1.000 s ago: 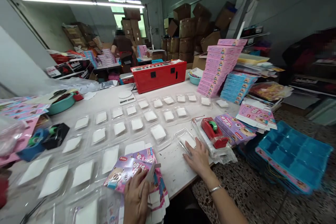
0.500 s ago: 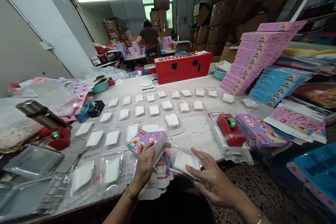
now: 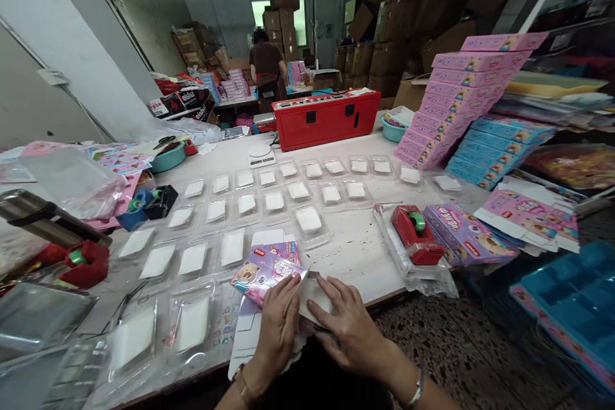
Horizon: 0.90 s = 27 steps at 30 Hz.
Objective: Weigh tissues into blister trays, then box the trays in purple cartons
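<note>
My left hand is closed around a purple printed cardboard box with a bear on it. The box's open end faces right, with its flaps out. In my right hand is a clear plastic tray with a white pad, held right at that open end. How far the tray sits inside the box is hidden by my fingers. Under my hands lie flat unfolded purple cartons. To the left are more clear trays with white pads, such as one tray close to the table's front edge.
Rows of trays with white pads cover the table's middle. Right of them lie a red tape dispenser and purple boxes, with stacked pink boxes behind. A red machine stands at the back. A person works beyond.
My right hand has brought the tray left to the box's open end. My left hand has moved slightly right and down, turning the box. The view has shifted a little to the right.
</note>
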Motion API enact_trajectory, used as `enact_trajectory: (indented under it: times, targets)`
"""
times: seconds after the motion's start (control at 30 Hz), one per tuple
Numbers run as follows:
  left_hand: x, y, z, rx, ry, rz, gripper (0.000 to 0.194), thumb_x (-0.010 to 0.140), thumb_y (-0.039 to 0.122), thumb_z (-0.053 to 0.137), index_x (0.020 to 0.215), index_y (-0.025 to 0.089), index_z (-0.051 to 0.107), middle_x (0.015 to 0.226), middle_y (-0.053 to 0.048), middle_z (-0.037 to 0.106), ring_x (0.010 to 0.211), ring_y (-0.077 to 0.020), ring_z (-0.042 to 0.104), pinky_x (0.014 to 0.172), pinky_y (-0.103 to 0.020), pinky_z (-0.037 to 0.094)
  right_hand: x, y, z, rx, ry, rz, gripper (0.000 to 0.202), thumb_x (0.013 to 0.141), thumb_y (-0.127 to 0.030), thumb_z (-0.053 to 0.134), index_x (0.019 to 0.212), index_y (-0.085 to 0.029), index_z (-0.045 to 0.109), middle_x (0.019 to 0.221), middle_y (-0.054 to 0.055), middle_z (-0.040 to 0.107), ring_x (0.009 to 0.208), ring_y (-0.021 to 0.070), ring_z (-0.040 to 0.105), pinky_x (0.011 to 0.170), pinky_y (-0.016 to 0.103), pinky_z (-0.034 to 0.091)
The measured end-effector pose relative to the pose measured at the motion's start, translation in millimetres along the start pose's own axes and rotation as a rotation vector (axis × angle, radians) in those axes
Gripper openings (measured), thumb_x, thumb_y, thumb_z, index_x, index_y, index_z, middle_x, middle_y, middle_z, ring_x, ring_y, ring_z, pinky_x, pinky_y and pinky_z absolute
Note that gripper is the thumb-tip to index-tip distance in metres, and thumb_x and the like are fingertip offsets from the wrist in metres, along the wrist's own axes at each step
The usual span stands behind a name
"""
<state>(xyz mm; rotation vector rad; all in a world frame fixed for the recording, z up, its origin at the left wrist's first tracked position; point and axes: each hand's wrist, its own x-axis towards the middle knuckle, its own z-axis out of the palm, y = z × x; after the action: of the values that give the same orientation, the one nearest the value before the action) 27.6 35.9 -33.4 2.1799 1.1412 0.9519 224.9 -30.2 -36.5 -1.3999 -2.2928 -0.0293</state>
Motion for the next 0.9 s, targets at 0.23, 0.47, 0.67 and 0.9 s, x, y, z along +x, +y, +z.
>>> enact_trajectory:
  times: [0.23,0.47,0.67,0.9]
  targets:
    - [-4.4,-2.9,14.0,0.105,0.026,0.02,0.043,0.102,0.033,0.033,0.132,0.025,0.063,0.136,-0.009,0.064,0.126,-0.0286,0.059,0.101,-0.056,0.049,8.6,2.9,40.4,0.106,0.274,-0.02,0.101,0.082,-0.068,0.063,0.155,-0.012,0.022,0.154,0.024,0.036,0.144,0.0391,0.032,0.111,0.059,0.035]
    - [-6.6,1.3,19.9,0.053,0.023,0.026,0.043,0.101,0.038,0.036,0.134,0.026,0.061,0.135,-0.009,0.066,0.124,-0.0297,0.06,0.101,-0.055,0.05,30.6,-12.1,76.9,0.393,0.462,0.232,0.11,0.079,-0.088,0.003,0.158,-0.013,-0.016,0.165,0.024,-0.003,0.152,0.0427,0.004,0.116,0.068,0.019]
    - [6.0,18.2,-29.2,-0.077,0.133,-0.042,0.043,0.1,0.044,0.038,0.128,0.027,0.066,0.127,-0.008,0.07,0.119,-0.0285,0.062,0.102,-0.048,0.049,55.8,-29.5,55.0,0.565,0.523,0.262,0.106,0.082,-0.086,0.006,0.159,-0.014,-0.005,0.166,0.021,0.002,0.153,0.0408,0.004,0.117,0.065,0.024]
    - [52.4,40.8,-123.2,-0.547,0.172,-0.543,0.054,0.089,0.062,0.055,0.113,0.016,0.071,0.105,-0.01,0.076,0.096,-0.0295,0.07,0.08,-0.038,0.056,100.8,-12.5,-22.9,0.656,0.521,-0.069,0.056,0.101,-0.036,0.049,0.153,-0.025,0.031,0.154,0.014,0.039,0.144,0.0296,0.038,0.114,0.051,0.04]
